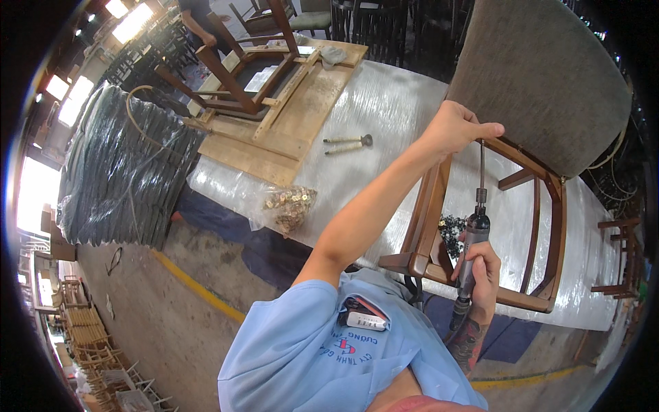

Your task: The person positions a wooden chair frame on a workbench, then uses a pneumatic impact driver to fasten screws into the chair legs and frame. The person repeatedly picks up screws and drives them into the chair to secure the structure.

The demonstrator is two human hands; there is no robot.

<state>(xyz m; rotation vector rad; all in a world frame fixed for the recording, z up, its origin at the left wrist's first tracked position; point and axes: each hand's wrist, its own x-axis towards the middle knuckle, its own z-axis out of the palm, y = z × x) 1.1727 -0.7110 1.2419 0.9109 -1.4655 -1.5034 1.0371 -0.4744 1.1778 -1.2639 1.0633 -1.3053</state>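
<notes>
Light-blue shirt (288,343) is seen nearest. Bag of metal pieces (288,204), then pincers (348,145), laid on wrapped table (391,103). Left hand (454,129) is placed at chair frame (560,233); finger closure can't be told. Power driver (475,237) is clasped mid-body by right hand (486,270), bit extended beyond grip toward left hand.
</notes>
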